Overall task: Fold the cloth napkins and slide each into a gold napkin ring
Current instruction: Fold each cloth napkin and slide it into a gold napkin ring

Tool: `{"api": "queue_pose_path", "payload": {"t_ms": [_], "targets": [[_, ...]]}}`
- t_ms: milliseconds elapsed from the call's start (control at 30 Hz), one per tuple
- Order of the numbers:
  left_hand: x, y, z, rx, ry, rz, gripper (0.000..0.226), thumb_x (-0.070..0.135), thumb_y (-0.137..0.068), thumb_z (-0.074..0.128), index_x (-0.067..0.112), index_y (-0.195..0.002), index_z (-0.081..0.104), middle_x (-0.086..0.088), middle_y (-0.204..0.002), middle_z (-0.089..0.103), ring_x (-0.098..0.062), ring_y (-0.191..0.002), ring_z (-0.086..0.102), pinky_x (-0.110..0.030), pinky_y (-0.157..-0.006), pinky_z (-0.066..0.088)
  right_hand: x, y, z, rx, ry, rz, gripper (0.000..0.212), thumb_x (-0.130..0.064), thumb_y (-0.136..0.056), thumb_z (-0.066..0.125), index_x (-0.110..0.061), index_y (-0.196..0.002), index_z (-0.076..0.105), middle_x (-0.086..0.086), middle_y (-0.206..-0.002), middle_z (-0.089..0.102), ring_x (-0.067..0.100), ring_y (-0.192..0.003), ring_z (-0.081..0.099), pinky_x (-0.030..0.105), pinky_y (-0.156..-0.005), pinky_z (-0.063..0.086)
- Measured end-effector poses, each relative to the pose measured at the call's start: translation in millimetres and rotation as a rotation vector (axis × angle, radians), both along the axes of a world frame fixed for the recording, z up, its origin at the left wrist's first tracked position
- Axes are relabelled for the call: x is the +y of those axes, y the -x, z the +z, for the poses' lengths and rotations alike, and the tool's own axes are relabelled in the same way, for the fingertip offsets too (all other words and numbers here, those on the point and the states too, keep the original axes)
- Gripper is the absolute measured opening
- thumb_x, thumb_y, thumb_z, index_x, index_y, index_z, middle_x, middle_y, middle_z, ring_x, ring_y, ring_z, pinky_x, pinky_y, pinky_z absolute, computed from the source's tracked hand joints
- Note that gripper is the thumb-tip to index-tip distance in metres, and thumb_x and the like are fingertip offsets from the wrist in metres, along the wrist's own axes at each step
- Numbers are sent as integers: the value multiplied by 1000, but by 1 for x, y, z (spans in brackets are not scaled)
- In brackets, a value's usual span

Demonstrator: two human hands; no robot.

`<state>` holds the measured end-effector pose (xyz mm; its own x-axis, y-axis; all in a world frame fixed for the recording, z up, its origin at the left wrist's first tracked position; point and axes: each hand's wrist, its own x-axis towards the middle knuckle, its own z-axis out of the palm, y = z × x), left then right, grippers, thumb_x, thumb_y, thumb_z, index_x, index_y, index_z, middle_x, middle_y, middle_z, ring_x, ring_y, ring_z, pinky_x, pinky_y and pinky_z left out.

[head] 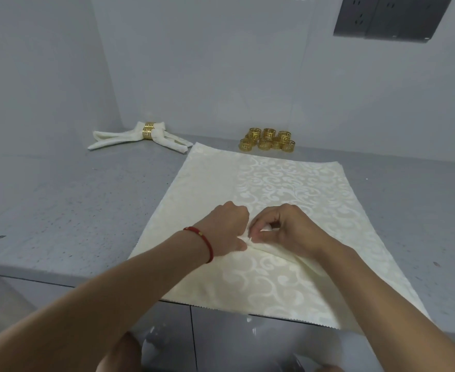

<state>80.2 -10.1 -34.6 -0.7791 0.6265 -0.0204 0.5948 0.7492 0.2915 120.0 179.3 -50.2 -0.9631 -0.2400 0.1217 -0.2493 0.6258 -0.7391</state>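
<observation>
While the grey speckled countertop (pixel 68 208) carries everything in play, the largest thing on it is the cream damask napkin (pixel 282 183), spread flat with its near edge hanging just over the counter's front. Both hands meet at its middle. The left hand (pixel 225 232), with a red cord bracelet (pixel 206 244) at the wrist, has its fingers curled down onto a small raised peak of cloth; the right hand (pixel 282 229) pinches the same peak between thumb and fingertips, and a ridge of gathered fabric runs from there toward the near right corner.

Back left, near the wall, lie two finished napkins (pixel 137 138), crossed over each other and each gathered through a gold ring. Behind the far edge of the spread cloth sits the cluster of gold napkin rings (pixel 267 139), loose and close together.

My judgement is that this is the gathering step, early for this cloth. The pinch looks small, so slick fabric could slip out and the pleats fall uneven. With the near edge overhanging, a hard pull could drag the whole napkin toward the person or off the counter.
</observation>
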Motion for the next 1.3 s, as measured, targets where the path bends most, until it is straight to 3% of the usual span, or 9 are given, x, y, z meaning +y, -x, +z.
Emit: {"api": "queue_pose_path", "payload": {"t_ms": [133, 200, 267, 400, 567, 833, 967, 1067, 1300], "targets": [[3, -3, 2, 38, 54, -4, 37, 27, -87, 67, 28, -71, 34, 6, -81, 39, -23, -87, 50, -29, -66, 33, 0, -2, 4, -98, 122, -27, 11, -10, -84, 82, -22, -83, 81, -5, -97, 77, 11, -90, 71, 35, -90, 56], [9, -10, 3, 147, 134, -39, 11, 18, -92, 60, 18, -89, 50, 1, -89, 47, -26, -91, 54, -32, -73, 41, 2, -2, 8, -144, 181, -10, 9, -11, -84, 82, -19, -86, 81, -5, -94, 77, 4, -79, 66, 24, -80, 51], [15, -15, 2, 219, 167, -83, 16, 9, -93, 53, 13, -108, 52, -8, -102, 55, -28, -97, 57, -35, -80, 46, 5, -1, 10, -177, 196, 2, 7, -12, -85, 82, -18, -88, 81, -11, -85, 74, 1, -67, 55, 18, -73, 44], [16, -12, 8, 151, 88, -44, 12, 9, -92, 52, 17, -100, 48, -8, -98, 52, -21, -91, 49, -22, -69, 31, 9, 7, 20, -186, 43, 85, 6, -12, -88, 79, -15, -93, 81, -23, -72, 69, -5, -63, 59, 8, -68, 44], [5, -3, -3, 90, 6, 3, 26, 21, -84, 63, 20, -79, 38, 2, -81, 40, -23, -86, 53, -27, -65, 35, 33, 39, 33, -206, 209, -21, 14, -21, -97, 69, -15, -102, 80, -1, -107, 78, 17, -106, 72, 38, -101, 55], [-1, 118, 20, 379, 54, 281, 9, 20, -90, 58, 15, -93, 50, -12, -100, 62, -30, -95, 55, -29, -69, 25, 80, 153, 19, -36, 545, -609, 14, -21, -98, 65, -11, -102, 74, 10, -96, 76, 19, -82, 69, 44, -90, 58], [7, 168, -2, 387, 78, 404, 5, 13, -94, 49, 15, -91, 45, -11, -101, 63, -28, -96, 56, -33, -72, 33, 82, 220, 8, 53, 236, -713, 19, -30, -96, 61, -17, -95, 75, 5, -95, 76, 24, -90, 71, 46, -92, 58], [14, 177, -28, 369, 76, 433, 6, 19, -97, 48, 17, -98, 42, -4, -104, 57, -25, -102, 52, -31, -77, 33, 72, 257, 9, 145, -72, -669, 25, -25, -99, 55, -13, -111, 73, 7, -106, 74, 28, -102, 67, 32, -87, 50], [19, 180, -28, 423, -7, 509, 24, 19, -96, 54, 22, -85, 33, 1, -88, 53, -20, -88, 53, -30, -77, 37, 60, 350, 12, 165, -549, -486, 46, -26, -100, 50, -19, -146, 47, 19, -132, 58, 40, -120, 56, 44, -95, 48]]}}
